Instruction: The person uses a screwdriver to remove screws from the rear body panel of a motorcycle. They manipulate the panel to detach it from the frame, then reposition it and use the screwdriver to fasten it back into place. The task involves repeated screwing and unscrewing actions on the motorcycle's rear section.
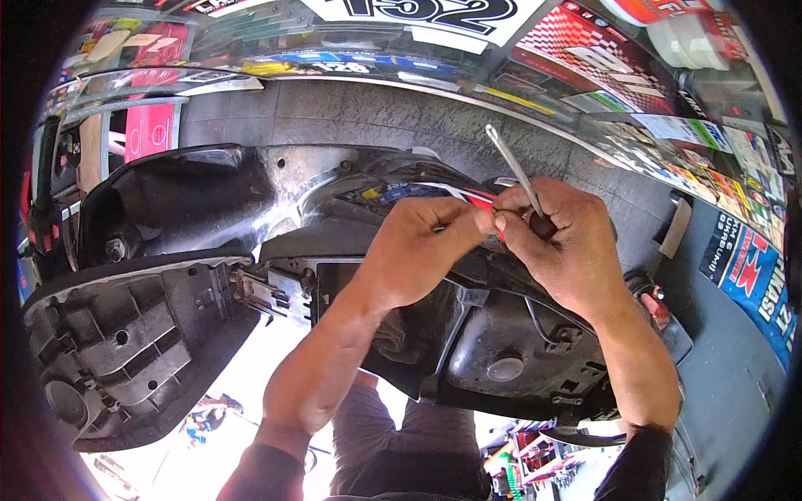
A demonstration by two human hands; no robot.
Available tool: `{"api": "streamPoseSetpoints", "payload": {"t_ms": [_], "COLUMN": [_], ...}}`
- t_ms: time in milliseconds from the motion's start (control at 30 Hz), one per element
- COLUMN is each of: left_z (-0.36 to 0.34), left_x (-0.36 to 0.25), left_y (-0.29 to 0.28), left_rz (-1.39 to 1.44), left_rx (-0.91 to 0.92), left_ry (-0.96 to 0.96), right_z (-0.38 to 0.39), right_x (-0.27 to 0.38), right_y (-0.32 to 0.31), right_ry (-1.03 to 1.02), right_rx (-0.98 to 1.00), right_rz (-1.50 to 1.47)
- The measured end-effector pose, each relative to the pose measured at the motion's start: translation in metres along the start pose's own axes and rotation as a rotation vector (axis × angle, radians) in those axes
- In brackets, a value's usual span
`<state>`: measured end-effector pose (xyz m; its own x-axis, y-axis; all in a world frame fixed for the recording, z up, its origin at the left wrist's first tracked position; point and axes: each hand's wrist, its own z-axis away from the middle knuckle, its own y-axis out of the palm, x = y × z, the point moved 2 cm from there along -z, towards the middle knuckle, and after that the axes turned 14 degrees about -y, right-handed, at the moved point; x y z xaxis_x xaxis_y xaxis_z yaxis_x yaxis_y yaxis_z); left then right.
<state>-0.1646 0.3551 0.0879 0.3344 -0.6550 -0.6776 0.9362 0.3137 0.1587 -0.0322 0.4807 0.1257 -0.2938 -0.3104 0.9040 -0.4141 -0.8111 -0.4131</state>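
Observation:
My right hand [572, 246] is closed around a screwdriver [516, 167], its dark handle mostly hidden in the palm. The bare metal shaft points up and to the left. Thumb and fingers of my left hand [422, 250] are pinched together, touching the fingertips of my right hand; whatever they hold is too small to make out. Both hands are over the body of a scooter [342, 242] with its seat raised. Behind the fingertips shows a red and white strip of its side panel [478, 199].
The seat's black underside [125, 342] is tipped out at the left. Below my hands are an open storage box [393, 321] and the fuel tank [476, 355] with its round cap [505, 369]. A dark inner panel [167, 200] extends left. A stickered glass display [618, 67] stands beyond.

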Motion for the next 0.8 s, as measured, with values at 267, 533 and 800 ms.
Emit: {"api": "streamPoseSetpoints", "payload": {"t_ms": [267, 533, 800], "left_z": [-0.016, -0.018, -0.019], "left_x": [0.022, 0.035, 0.035], "left_y": [-0.031, -0.027, -0.029], "left_rz": [-0.718, -0.629, -0.642], "left_rx": [0.234, 0.267, 0.274], "left_ry": [0.027, 0.059, 0.041], "right_z": [0.018, 0.025, 0.026], "right_x": [-0.037, -0.037, -0.035], "right_y": [0.005, 0.020, 0.024], "right_ry": [-0.072, -0.168, -0.218], "right_rx": [0.431, 0.408, 0.415], "right_rz": [0.170, 0.222, 0.288]}}
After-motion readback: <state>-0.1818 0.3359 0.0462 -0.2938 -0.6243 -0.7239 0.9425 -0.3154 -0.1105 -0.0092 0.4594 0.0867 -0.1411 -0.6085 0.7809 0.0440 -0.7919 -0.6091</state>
